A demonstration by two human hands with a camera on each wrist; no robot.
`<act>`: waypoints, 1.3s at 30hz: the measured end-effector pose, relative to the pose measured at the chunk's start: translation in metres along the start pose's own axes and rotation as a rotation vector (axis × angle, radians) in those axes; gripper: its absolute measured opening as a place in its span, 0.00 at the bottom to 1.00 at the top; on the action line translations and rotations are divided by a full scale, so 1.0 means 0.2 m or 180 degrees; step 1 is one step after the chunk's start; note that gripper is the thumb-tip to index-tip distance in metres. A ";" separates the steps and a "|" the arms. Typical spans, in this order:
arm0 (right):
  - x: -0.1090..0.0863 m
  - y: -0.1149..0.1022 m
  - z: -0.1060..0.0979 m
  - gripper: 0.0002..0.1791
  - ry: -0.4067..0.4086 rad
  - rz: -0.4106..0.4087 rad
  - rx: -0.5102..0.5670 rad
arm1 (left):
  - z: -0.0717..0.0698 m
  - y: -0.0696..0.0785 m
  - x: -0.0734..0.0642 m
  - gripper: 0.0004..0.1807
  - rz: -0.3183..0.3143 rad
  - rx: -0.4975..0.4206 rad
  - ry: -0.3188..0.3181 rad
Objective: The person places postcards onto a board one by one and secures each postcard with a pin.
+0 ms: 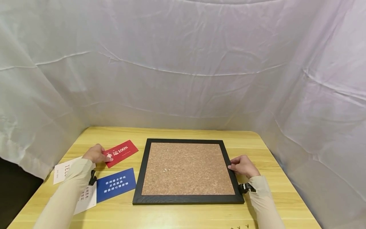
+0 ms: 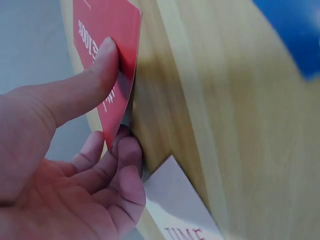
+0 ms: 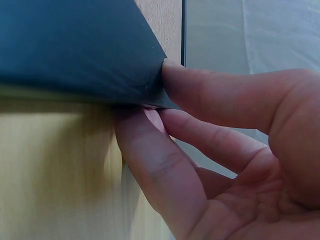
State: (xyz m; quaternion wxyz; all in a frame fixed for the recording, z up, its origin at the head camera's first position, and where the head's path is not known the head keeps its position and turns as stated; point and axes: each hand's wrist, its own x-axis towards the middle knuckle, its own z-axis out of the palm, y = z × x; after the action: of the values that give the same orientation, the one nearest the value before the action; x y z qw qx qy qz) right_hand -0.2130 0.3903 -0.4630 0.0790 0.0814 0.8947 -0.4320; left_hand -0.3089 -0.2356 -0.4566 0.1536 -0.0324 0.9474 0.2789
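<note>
My left hand [image 1: 95,154] pinches a red card [image 1: 123,152] with white lettering by its near left corner. In the left wrist view, the thumb [image 2: 106,62] lies on the card's printed face and the fingers are behind its lower edge. A cork board [image 1: 187,168] in a black frame lies flat on the table in front of me. My right hand [image 1: 243,166] grips the right side of that frame. Seen from the right wrist, the thumb [image 3: 200,92] is on top of the frame's edge [image 3: 100,55] and the fingertips press against its side from below.
A blue card [image 1: 115,185] with white writing lies left of the board. Two white cards, one farther off [image 1: 59,174] and one nearer [image 1: 87,202], are partly under my left forearm. Small dark pins [image 1: 239,227] lie at the front edge. White cloth [image 1: 183,79] surrounds the table.
</note>
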 end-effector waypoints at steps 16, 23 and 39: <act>0.00 0.00 0.00 0.19 0.0005 -0.0005 -0.0057 | 0.06 0.03 -0.04 0.52 0.0049 -0.0427 0.0244; -0.01 0.00 0.00 0.19 -0.0007 -0.0005 -0.0039 | 0.04 0.00 -0.04 0.56 -0.0244 -0.0589 0.0244; 0.00 0.00 -0.01 0.19 -0.0016 0.0003 -0.0006 | 0.04 -0.05 -0.04 0.53 -0.0384 -0.1955 -0.0112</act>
State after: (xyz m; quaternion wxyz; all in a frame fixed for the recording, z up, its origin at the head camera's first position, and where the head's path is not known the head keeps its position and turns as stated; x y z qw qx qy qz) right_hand -0.2123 0.3916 -0.4628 0.0816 0.0807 0.8949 -0.4313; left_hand -0.2982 -0.2392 -0.4653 0.1693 -0.1285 0.8124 0.5429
